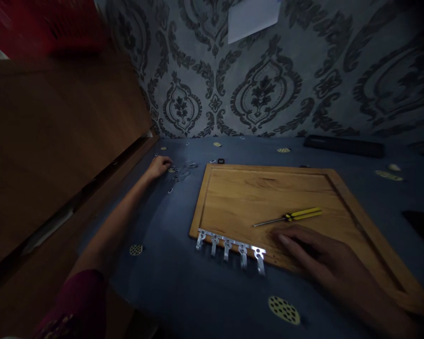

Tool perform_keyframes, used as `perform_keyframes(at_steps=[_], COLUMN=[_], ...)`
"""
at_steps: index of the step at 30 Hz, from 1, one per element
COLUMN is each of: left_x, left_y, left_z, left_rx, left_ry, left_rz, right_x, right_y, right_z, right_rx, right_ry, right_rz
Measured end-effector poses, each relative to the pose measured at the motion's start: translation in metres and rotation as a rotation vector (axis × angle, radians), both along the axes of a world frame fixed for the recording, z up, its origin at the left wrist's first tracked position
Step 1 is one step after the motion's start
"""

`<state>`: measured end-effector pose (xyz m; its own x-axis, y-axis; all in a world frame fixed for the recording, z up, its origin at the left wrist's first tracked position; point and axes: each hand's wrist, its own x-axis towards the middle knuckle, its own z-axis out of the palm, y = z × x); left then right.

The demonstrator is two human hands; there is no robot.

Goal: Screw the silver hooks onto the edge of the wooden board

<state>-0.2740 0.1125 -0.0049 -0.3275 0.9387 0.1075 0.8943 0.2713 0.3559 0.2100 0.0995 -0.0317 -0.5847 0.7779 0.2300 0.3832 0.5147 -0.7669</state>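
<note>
My left hand (159, 167) reaches far out on the left, its fingers curled down beside a loose pile of small metal pieces (183, 172). What its fingertips pinch, if anything, is too small to make out. A framed wooden board (240, 193) lies flat on the table. My right hand (321, 259) rests over the board's near edge with fingers stretched out and nothing visible in it. Just beyond it lies a screwdriver (293, 215) with a yellow handle. Several silver metal hooks (227, 248) sit in a row along the board's near left edge, their ends hanging past it.
The table wears a blue patterned cloth (155, 263). A long dark case (344, 146) lies at the back right, near a small pale object (394, 167). One small black item (221, 161) is behind the board. A wooden cabinet (63, 117) bounds the left side; patterned wallpaper rises behind.
</note>
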Motion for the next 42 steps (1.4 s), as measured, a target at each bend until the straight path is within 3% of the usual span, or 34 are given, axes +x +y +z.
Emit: perform_keyframes(at_steps=[6,13,26,42], left_x=[0.009,0.009,0.013,0.011], left_y=[-0.010,-0.007,-0.016,-0.020], left_z=[-0.006,-0.011,-0.012,-0.011], left_rx=[-0.011,-0.012,0.061,0.118], left_ry=[0.032,0.099,0.162,0.013], left_rz=[0.035,0.046,0.058,0.102], right_x=[-0.001,0.001,0.001,0.001], right_y=[-0.005,-0.005,-0.001,0.003], right_z=[0.010,0.009,-0.001,-0.004], right_rx=[-0.113,-0.181,-0.127,-0.060], right_ry=[-0.015,0.008,0.113,0.142], right_rz=[-0.052,-0.063,0.007,0.054])
